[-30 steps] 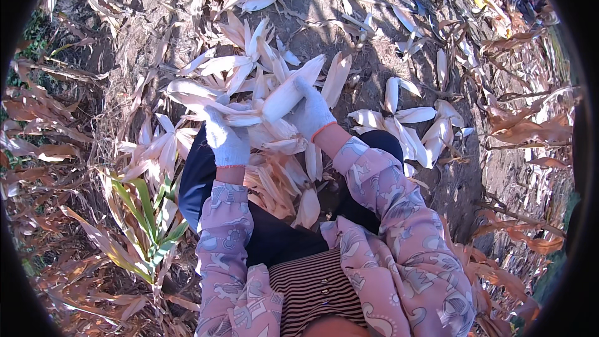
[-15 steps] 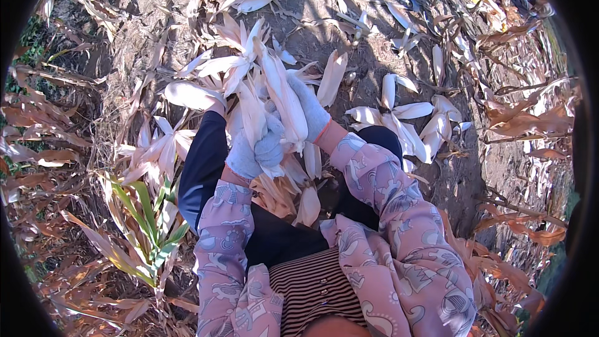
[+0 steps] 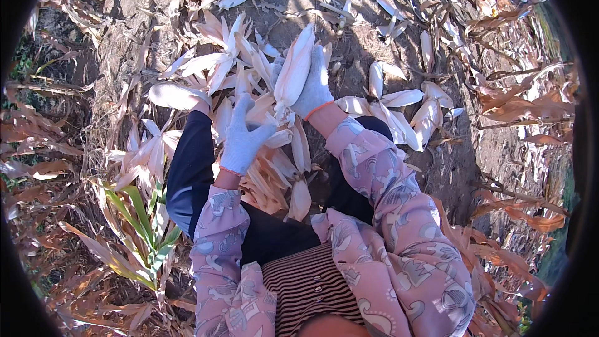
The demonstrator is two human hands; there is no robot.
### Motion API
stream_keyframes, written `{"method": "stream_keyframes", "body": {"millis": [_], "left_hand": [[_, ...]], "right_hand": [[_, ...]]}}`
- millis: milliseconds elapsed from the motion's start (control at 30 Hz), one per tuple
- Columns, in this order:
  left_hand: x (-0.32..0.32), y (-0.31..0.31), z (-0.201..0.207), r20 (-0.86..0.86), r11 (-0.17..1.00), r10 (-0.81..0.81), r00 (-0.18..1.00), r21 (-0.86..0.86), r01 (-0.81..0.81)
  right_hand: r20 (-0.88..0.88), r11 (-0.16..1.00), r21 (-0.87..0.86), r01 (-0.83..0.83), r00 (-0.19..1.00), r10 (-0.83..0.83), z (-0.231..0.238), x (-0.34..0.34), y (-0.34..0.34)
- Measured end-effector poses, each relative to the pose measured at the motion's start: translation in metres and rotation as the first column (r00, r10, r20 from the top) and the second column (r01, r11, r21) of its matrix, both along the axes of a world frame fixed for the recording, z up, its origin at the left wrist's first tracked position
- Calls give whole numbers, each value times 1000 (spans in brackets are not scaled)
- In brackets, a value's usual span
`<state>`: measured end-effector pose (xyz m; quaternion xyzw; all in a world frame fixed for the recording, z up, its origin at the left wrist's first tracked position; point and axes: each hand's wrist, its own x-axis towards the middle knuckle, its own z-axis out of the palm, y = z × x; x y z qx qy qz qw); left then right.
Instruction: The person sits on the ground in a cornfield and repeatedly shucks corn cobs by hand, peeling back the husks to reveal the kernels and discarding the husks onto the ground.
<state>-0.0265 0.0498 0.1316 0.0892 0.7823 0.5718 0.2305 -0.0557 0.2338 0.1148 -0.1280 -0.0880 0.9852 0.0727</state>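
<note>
My right hand (image 3: pixel 315 90), in a pale knitted glove with an orange cuff, grips an ear of corn (image 3: pixel 296 68) still wrapped in its pale dry husk. The ear's tip points away from me, its stalk end toward my lap. To its left, my gloved left hand (image 3: pixel 245 137) is open, thumb spread from the fingers. Its fingertips are close to loose corn husks (image 3: pixel 224 56), and whether they touch is hard to see. Below both hands, between my legs, lies a heap of dry husks (image 3: pixel 268 181) with another husk-covered ear (image 3: pixel 300 200).
Several pale husk clusters (image 3: pixel 399 109) lie on the bare soil (image 3: pixel 446 175) to the right. A partly green corn plant (image 3: pixel 140 218) stands by my left knee. Dry stalks and leaves (image 3: pixel 530 112) border both sides. My light shoe (image 3: pixel 178 95) is at the left.
My left hand has let go of a husk-covered ear or husk, opened, and drawn slightly left. My right hand has shifted right and away, with the corn's tip now turned to the right.
</note>
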Motion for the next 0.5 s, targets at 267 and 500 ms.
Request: {"method": "stream_keyframes", "body": {"millis": [267, 500], "left_hand": [[0, -19, -50, -28, 790, -428, 903, -498, 359], [-10, -14, -29, -207, 998, 15, 978, -58, -28]], "right_hand": [[15, 988, -13, -154, 988, 154, 16, 6, -1], [41, 919, 182, -349, 937, 348, 4, 15, -12]]}}
